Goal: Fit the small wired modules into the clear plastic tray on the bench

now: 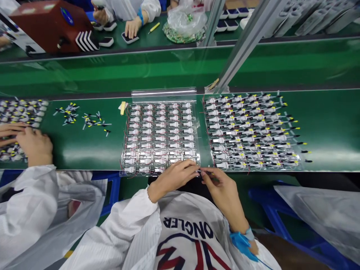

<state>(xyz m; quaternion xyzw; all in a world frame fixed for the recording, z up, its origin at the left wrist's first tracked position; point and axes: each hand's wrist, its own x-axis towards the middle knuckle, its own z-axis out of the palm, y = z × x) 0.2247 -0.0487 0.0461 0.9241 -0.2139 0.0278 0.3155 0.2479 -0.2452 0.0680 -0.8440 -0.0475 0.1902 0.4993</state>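
Note:
My left hand rests over the near right corner of a clear plastic tray, its fingertips pinched together. My right hand, with a blue strap at the wrist, meets it at the table's front edge. Between the fingertips of both hands is a small dark part, mostly hidden by the fingers. Rows of small white units with thin red wires fill the tray. To its right, a second tray holds similar units with black parts and yellow tips attached.
Loose black parts with yellow tips lie on the green table. At the left are a co-worker's hands over another filled tray. A slanted metal post rises behind. Across, another person's hand touches a small device.

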